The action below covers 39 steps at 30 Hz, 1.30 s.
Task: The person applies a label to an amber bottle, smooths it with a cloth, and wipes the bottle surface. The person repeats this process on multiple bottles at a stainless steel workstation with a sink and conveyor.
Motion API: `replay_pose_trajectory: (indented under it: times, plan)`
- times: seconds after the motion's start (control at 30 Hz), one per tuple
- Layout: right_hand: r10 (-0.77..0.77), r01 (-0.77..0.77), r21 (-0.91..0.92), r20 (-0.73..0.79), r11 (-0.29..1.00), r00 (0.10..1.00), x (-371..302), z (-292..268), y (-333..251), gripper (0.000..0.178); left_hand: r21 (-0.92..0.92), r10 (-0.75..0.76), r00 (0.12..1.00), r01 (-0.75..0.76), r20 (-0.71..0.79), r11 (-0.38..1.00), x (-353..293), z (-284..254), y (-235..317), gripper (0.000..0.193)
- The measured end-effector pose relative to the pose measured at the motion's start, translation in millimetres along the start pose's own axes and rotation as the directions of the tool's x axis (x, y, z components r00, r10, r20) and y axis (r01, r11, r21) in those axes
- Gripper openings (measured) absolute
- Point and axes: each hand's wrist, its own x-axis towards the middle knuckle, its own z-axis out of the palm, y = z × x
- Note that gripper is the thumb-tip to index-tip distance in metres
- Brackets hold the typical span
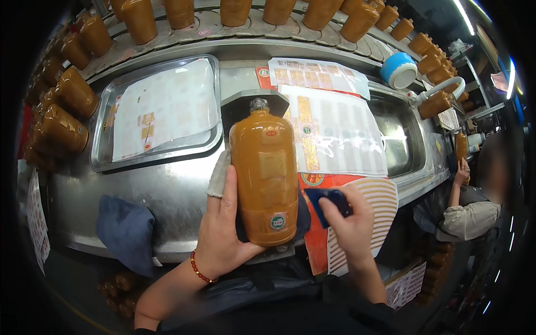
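I see the tall orange-brown glazed bottle [264, 178] lying neck-away near the front edge of the steel worktop [167, 195], its base over a dark pad and its neck resting toward a black block, which I judge props it so the front face lies flat and steady. My left hand [223, 234] clamps its fingers along the bottle's left side, a grey cloth [219, 176] tucked between palm and glaze. My right hand [352, 223] sits just beside the bottle's right flank, fingers pinched together on a small dark blue flat scraper [329, 202], angled toward the glaze.

Under and right of the bottle lies a red and orange printed sheet [315, 234], with clear label backing sheets [335, 131] spread toward the back edge. At the back left a shallow steel tray [100, 151] holds a white sheet of small stickers, mostly peeled. A steel basin [410, 145] is sunk at the right end; I cannot tell what is in it. A folded dark blue cloth [125, 229] hangs over the front left edge. Rows of like bottles [72, 95] ring the far side, and another person [469, 218] sits past the right end holding one
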Motion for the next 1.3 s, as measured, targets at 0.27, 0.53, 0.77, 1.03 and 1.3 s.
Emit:
replay_pose_trajectory:
  times: [0.27,0.53,0.77,1.03,1.3]
  plan:
    - [-0.248,0.243,0.081,0.055,0.967,0.967,8.9,-3.1,-23.3,0.019,0.026,0.017,1.000,-0.016,-0.013,1.000,0.6,-0.3,-0.2,0.131]
    - [-0.687,0.730,-0.128,0.261,0.672,0.678,-7.7,-9.4,-46.2,0.045,-0.011,-0.030,1.000,0.030,0.000,0.999,-2.8,0.8,-2.5,0.129]
    - [-0.721,0.777,-0.238,0.291,0.582,0.629,2.9,-11.7,-50.9,0.040,-0.032,-0.025,1.000,0.025,-0.005,0.999,-2.0,-0.8,-0.9,0.128]
    - [-0.715,0.803,-0.258,0.365,0.537,0.596,6.3,-17.3,-58.5,0.038,-0.047,-0.013,1.000,0.013,0.000,0.999,-0.7,-2.7,-1.5,0.127]
    - [-0.721,0.809,-0.174,0.377,0.562,0.582,-1.1,-17.8,-47.3,0.038,0.248,-0.109,0.990,0.083,0.091,0.965,-29.2,-61.8,-5.2,0.120]
